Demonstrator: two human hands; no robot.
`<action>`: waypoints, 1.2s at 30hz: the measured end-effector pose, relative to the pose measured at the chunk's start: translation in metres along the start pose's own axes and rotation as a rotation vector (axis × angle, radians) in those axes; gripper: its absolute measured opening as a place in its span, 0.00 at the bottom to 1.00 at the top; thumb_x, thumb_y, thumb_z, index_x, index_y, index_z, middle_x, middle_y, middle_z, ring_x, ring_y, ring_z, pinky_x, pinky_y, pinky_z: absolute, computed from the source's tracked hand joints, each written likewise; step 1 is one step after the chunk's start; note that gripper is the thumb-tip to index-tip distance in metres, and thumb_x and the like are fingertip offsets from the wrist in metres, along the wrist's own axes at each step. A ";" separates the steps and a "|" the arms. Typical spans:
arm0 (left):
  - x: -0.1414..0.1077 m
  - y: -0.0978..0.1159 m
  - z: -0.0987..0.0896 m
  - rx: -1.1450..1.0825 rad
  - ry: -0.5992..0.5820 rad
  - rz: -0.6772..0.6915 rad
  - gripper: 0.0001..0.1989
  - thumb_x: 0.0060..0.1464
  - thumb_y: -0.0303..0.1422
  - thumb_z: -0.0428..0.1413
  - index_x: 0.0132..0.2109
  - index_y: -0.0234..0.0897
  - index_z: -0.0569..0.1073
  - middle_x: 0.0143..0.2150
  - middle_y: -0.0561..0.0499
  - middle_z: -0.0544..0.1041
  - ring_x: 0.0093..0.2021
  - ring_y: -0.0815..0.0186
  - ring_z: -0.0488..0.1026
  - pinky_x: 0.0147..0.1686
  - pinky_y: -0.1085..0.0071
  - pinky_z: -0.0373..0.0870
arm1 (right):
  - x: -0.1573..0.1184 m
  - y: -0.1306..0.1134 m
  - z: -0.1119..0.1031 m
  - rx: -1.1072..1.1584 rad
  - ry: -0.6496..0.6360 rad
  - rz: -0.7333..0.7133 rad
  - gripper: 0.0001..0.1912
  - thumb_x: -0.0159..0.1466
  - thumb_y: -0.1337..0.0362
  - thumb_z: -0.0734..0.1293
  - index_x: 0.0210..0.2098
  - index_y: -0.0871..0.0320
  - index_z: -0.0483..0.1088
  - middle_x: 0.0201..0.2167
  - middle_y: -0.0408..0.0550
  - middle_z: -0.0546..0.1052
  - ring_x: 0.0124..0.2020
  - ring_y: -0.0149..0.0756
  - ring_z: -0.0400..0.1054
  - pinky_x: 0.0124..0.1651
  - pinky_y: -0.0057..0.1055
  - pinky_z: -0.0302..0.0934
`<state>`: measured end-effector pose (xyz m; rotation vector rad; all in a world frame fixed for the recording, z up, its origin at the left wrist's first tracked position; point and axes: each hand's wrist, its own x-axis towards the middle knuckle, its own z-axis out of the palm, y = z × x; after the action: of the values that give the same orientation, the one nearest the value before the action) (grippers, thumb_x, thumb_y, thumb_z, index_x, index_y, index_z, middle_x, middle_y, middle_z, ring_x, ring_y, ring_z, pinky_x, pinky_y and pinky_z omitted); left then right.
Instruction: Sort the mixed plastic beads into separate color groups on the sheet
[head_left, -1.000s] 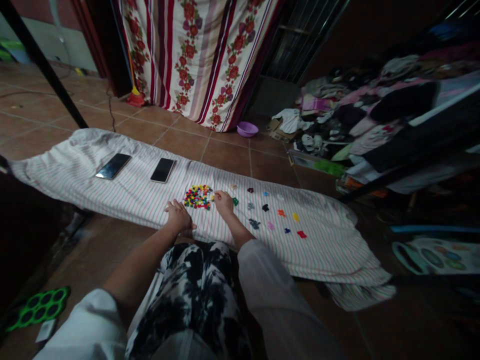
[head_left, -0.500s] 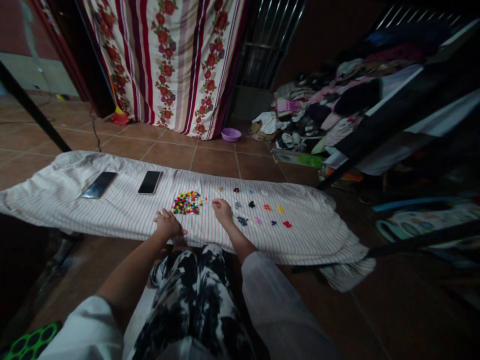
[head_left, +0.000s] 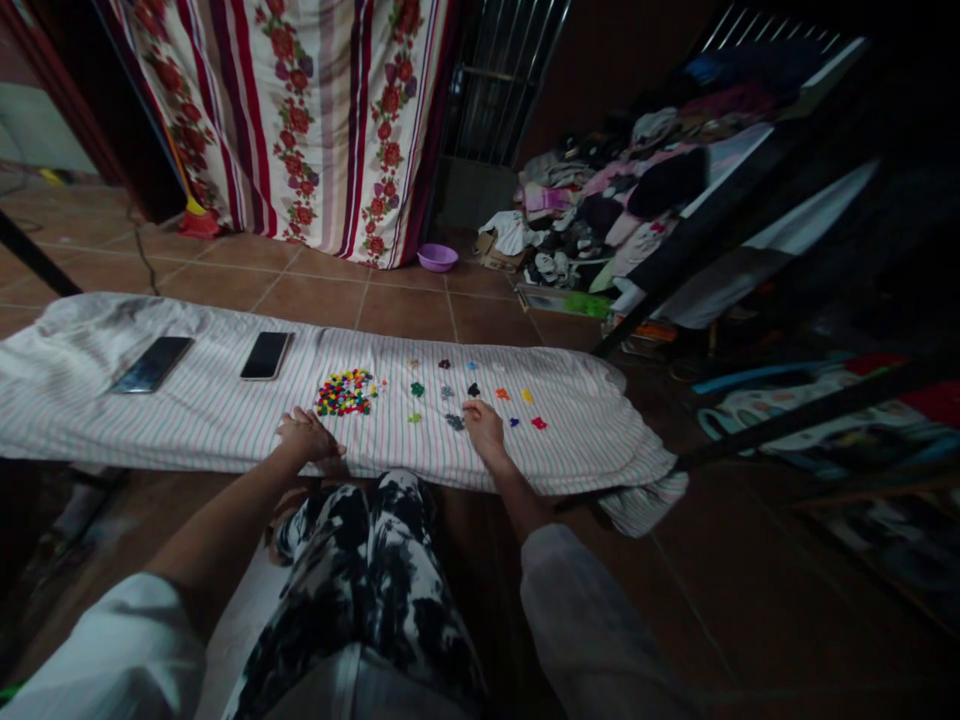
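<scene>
Evidently, the worktop [head_left: 390, 440], draped in thin-striped cloth, stands on a tiled floor [head_left: 405, 308]. The mixed pile of coloured pieces [head_left: 345, 392] lies near its middle, two phones [head_left: 267, 356] to the left, small single-colour clusters [head_left: 538, 424] to the right. The left hand [head_left: 306, 438] rests near the pile, fingers apart; the right hand [head_left: 484, 425], fingertips together, is beside the dark grey cluster [head_left: 454, 422]; any held piece is indiscernible. Beyond are a floral curtain [head_left: 322, 120], a purple basin [head_left: 437, 258] and heaped clothes [head_left: 600, 200].

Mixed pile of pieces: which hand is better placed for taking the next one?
Probably the left hand: it rests close beside the mixed pile, while the right hand is farther away, by the dark gray pieces.
</scene>
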<state>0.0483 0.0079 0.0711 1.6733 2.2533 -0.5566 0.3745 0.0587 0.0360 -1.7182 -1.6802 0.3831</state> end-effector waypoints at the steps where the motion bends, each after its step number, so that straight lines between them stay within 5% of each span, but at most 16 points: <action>1: 0.000 0.000 0.000 -0.001 0.002 0.001 0.58 0.41 0.62 0.51 0.67 0.21 0.50 0.68 0.22 0.45 0.66 0.31 0.45 0.54 0.45 0.57 | -0.004 0.003 0.002 -0.009 -0.010 0.007 0.14 0.57 0.70 0.58 0.36 0.56 0.73 0.35 0.45 0.77 0.40 0.35 0.69 0.46 0.31 0.62; 8: 0.001 -0.002 0.004 -0.007 0.055 0.041 0.58 0.40 0.62 0.50 0.67 0.20 0.51 0.66 0.20 0.51 0.64 0.30 0.49 0.52 0.44 0.59 | -0.018 0.009 0.017 -0.028 0.004 0.019 0.13 0.57 0.71 0.59 0.36 0.57 0.73 0.36 0.48 0.77 0.42 0.37 0.69 0.48 0.33 0.62; 23: -0.002 0.000 -0.001 0.005 -0.002 -0.013 0.57 0.45 0.59 0.50 0.67 0.16 0.44 0.69 0.23 0.42 0.67 0.32 0.44 0.56 0.47 0.58 | -0.021 0.014 0.012 0.088 0.090 0.040 0.17 0.58 0.68 0.56 0.39 0.58 0.75 0.40 0.52 0.78 0.45 0.39 0.69 0.52 0.37 0.62; 29: 0.001 0.001 -0.001 -0.003 -0.024 -0.006 0.61 0.41 0.62 0.52 0.67 0.17 0.44 0.68 0.22 0.43 0.67 0.31 0.42 0.54 0.46 0.59 | -0.017 -0.007 0.017 0.127 0.096 -0.066 0.17 0.60 0.66 0.57 0.41 0.58 0.75 0.40 0.53 0.77 0.43 0.39 0.70 0.50 0.36 0.63; 36: -0.004 0.003 -0.004 0.007 -0.035 -0.017 0.61 0.42 0.63 0.49 0.67 0.18 0.42 0.69 0.24 0.39 0.67 0.32 0.41 0.56 0.46 0.57 | -0.014 -0.049 0.047 0.119 -0.073 -0.216 0.16 0.62 0.66 0.57 0.39 0.58 0.75 0.39 0.50 0.77 0.41 0.36 0.70 0.49 0.32 0.63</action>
<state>0.0527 0.0069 0.0759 1.6364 2.2458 -0.5943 0.3053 0.0540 0.0305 -1.4357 -1.8363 0.4384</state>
